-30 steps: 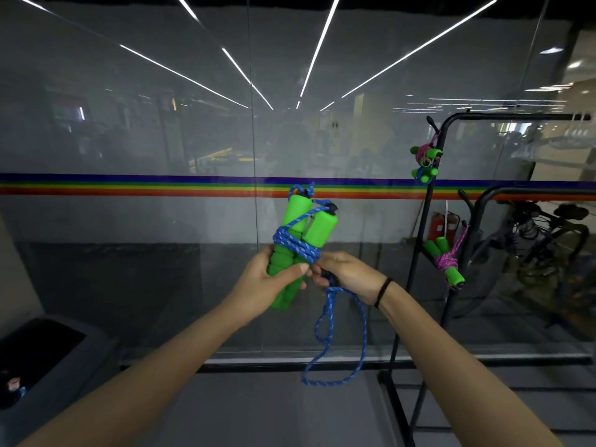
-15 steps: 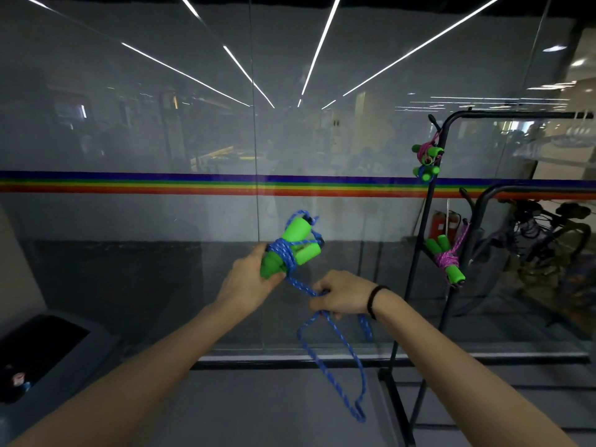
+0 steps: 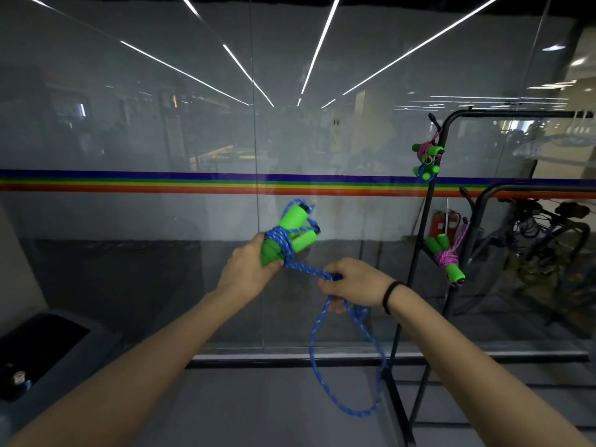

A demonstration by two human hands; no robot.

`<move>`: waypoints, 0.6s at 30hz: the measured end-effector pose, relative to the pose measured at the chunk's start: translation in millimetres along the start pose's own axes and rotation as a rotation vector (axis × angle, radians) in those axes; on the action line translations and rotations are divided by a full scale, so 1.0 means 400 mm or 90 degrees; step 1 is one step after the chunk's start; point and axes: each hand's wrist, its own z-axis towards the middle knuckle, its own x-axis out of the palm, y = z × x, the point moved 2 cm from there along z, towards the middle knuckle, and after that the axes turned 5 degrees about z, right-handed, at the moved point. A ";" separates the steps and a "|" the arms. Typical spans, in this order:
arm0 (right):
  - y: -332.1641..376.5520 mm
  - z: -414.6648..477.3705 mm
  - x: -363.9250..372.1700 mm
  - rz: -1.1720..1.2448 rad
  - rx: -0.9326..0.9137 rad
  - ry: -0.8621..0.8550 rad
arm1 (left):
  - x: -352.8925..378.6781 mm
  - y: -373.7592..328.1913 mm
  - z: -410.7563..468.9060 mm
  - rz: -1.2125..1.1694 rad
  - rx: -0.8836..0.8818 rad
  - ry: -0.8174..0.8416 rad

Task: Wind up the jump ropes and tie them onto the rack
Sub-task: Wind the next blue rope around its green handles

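My left hand (image 3: 246, 272) grips the lower ends of two green foam handles (image 3: 292, 232), which tilt up to the right with blue rope wound around their middle. My right hand (image 3: 353, 282) is closed on the blue rope (image 3: 304, 269), pulled taut from the wraps. Below it a long loop of the blue rope hangs down. The black rack (image 3: 416, 279) stands to the right. A wound bundle (image 3: 425, 159) hangs near its top, and a pink-roped bundle (image 3: 446, 256) with green handles is tied lower down.
A glass wall (image 3: 161, 140) with a rainbow stripe stands right in front of me. A dark bin (image 3: 35, 353) sits at the lower left. Bicycles (image 3: 541, 240) are parked behind the glass past the rack. The rack's base bars (image 3: 400, 414) lie on the floor at my right.
The handles went from upright at chest height to lower and tilted right. My right hand moved down and right, pulling the rope taut, and the hanging loop dropped lower.
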 end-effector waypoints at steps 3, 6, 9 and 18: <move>-0.024 -0.003 0.013 0.332 0.014 0.042 | -0.022 -0.010 0.014 -0.109 -0.003 -0.040; -0.039 -0.008 0.036 0.461 0.045 0.024 | -0.037 -0.024 0.023 -0.176 -0.003 -0.062; -0.060 -0.009 0.069 0.527 0.083 0.019 | -0.043 -0.026 0.032 -0.248 -0.022 -0.064; -0.059 -0.025 0.109 0.819 0.054 -0.025 | -0.034 -0.011 0.019 -0.094 0.012 -0.066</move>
